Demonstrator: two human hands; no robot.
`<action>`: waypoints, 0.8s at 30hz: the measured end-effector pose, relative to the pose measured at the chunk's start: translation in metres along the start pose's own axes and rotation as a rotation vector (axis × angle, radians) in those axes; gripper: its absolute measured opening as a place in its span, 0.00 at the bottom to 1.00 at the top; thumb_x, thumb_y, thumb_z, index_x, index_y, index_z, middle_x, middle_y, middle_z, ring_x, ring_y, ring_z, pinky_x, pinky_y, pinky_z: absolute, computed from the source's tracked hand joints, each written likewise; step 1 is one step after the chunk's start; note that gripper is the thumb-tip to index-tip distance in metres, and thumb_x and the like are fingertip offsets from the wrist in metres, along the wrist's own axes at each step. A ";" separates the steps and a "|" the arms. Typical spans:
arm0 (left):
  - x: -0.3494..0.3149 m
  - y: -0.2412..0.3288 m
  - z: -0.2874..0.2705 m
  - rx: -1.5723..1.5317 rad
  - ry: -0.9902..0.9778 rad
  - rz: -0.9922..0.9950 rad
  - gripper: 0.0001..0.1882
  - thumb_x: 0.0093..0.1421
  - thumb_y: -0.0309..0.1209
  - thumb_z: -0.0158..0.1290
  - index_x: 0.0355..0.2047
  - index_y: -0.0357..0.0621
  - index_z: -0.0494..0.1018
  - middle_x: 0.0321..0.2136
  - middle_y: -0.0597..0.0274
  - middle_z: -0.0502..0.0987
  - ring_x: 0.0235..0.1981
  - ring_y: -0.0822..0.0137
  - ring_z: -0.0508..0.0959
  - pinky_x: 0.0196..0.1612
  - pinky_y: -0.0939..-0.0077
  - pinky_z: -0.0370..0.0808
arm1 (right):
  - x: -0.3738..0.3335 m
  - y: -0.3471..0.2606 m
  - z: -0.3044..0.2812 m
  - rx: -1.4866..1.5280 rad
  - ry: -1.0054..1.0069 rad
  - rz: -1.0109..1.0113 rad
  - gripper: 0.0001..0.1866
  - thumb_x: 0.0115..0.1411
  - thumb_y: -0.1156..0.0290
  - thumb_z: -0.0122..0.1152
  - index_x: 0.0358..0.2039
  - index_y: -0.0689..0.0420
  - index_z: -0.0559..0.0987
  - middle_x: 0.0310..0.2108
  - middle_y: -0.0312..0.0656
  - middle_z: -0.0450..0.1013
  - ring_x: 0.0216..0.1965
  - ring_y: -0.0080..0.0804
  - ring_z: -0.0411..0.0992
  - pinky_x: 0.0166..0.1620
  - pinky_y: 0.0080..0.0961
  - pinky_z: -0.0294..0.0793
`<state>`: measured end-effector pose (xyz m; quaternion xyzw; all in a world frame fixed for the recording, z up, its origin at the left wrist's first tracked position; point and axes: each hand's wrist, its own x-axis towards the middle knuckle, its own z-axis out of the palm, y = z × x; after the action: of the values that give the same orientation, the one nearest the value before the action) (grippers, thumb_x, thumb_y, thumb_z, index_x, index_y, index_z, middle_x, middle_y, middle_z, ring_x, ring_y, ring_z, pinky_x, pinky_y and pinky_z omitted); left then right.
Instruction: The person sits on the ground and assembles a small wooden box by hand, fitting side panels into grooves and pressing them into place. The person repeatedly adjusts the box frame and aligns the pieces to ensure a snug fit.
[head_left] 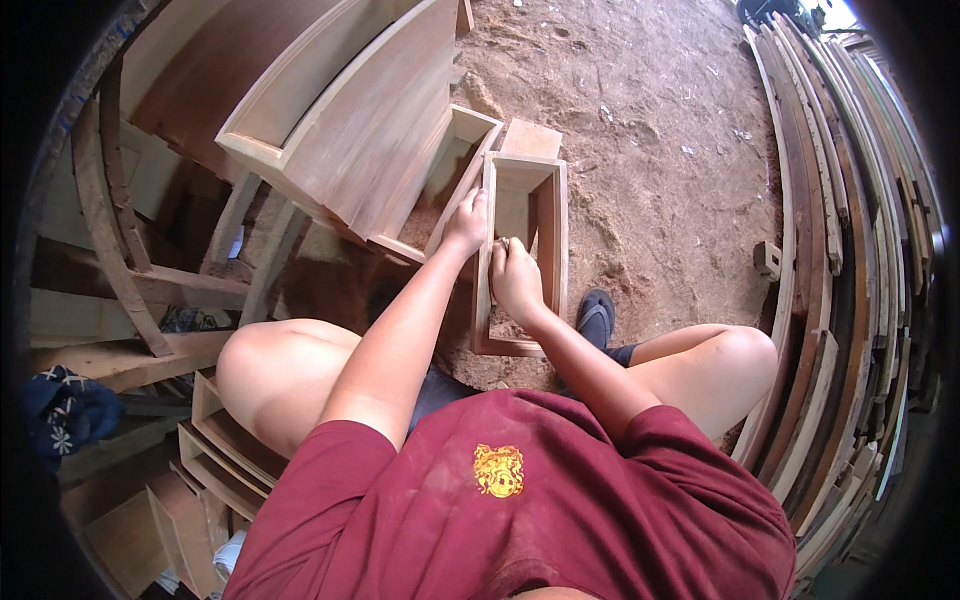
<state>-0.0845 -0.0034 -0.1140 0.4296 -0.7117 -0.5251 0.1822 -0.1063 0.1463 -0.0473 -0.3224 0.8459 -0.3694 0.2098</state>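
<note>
A narrow, open-topped wooden box, shaped like a drawer, stands between my knees with its long sides pointing away from me. My left hand grips its left wall near the far end. Lower along that same wall, my right hand is curled closed over the inside of the box. Whatever its fingers press or hold is hidden under them. A second, similar box lies just to the left, partly beneath a large wooden cabinet piece. Behind the far end of the first box sits a small wood block.
Sandy, dust-covered ground spreads ahead. Long stacked boards line the right side, with a small wood block beside them. Curved wooden frames and a dark patterned cloth are at left. More drawer boxes stand at lower left.
</note>
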 end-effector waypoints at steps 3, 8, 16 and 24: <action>0.009 -0.022 -0.008 -0.015 0.017 -0.014 0.29 0.72 0.50 0.35 0.60 0.43 0.69 0.56 0.41 0.74 0.60 0.44 0.71 0.63 0.59 0.64 | 0.029 -0.012 0.013 0.018 0.044 -0.034 0.16 0.70 0.62 0.48 0.37 0.64 0.73 0.37 0.63 0.75 0.42 0.64 0.73 0.46 0.53 0.70; 0.023 -0.033 -0.001 -0.131 -0.082 0.088 0.29 0.71 0.50 0.35 0.61 0.43 0.68 0.57 0.42 0.73 0.60 0.45 0.71 0.64 0.61 0.64 | 0.088 -0.024 0.010 -0.050 0.158 -0.112 0.17 0.70 0.60 0.44 0.39 0.63 0.72 0.35 0.61 0.77 0.40 0.61 0.76 0.45 0.53 0.74; 0.006 -0.006 -0.003 -0.060 -0.013 0.025 0.32 0.71 0.51 0.36 0.63 0.38 0.66 0.60 0.40 0.70 0.63 0.46 0.68 0.66 0.63 0.62 | 0.009 -0.002 0.000 -0.179 -0.004 -0.238 0.15 0.72 0.61 0.43 0.37 0.62 0.64 0.22 0.63 0.73 0.26 0.65 0.74 0.31 0.58 0.71; 0.000 0.000 -0.010 0.012 0.014 -0.008 0.32 0.71 0.52 0.34 0.64 0.41 0.65 0.60 0.41 0.70 0.63 0.46 0.68 0.65 0.61 0.62 | -0.027 -0.006 0.002 -0.170 -0.070 -0.103 0.16 0.73 0.58 0.39 0.40 0.61 0.64 0.25 0.65 0.75 0.31 0.67 0.75 0.36 0.60 0.72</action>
<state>-0.0768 -0.0094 -0.1103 0.4371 -0.7118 -0.5187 0.1824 -0.0839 0.1613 -0.0413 -0.3948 0.8486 -0.2952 0.1918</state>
